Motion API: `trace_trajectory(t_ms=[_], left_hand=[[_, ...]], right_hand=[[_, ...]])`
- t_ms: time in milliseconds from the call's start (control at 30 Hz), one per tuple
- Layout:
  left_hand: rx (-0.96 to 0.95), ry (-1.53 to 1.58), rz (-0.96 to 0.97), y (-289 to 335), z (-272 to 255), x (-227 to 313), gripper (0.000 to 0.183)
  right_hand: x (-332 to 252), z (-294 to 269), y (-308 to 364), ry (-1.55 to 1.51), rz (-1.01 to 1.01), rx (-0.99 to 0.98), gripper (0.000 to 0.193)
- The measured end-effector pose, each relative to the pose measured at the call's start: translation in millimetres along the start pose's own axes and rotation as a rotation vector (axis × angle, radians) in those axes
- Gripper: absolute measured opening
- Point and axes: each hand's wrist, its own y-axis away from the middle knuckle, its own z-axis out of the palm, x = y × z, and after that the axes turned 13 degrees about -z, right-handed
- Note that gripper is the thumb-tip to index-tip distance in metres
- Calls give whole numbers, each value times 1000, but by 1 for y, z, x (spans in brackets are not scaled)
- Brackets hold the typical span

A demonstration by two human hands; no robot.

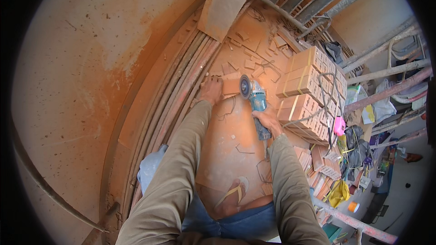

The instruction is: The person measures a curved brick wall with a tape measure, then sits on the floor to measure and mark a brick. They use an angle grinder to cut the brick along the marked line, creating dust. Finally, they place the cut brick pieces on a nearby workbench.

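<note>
My right hand (269,119) is wrapped round the body of a blue-green angle grinder (259,102). The grinder's round disc (245,86) stands at the right end of an orange brick tile (231,86); whether it touches the tile I cannot tell. At the tile's left end my left hand (211,90) presses down, its fingers bent over the tile. The grinder's cord runs down from its rear end toward my right forearm. Orange dust covers the floor around the tile.
Long pipes (181,75) lie along the wall on the left. Strapped stacks of bricks (297,75) stand to the right, with a black cable over them. Cut pieces (250,64) litter the floor ahead. Scaffold frames (386,72), bags and a yellow cloth (339,193) are farther right.
</note>
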Motion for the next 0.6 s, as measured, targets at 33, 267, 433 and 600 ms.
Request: trace_trajectory(t_ms=[33,267,433,600], left_hand=[[6,10,3,0,0,-1,67],[-5,18,4,1,-2,3,66],[-26,16,-7,1,-3,3,65],[-12,2,1,1,-3,2,65]], right_hand=[[-2,-1,1,9,-4,3,49],[5,-2,3,13,13,5,50],[1,-2,5,1,-12,-4,48],[-6,-4,7,27,17,-19,46]])
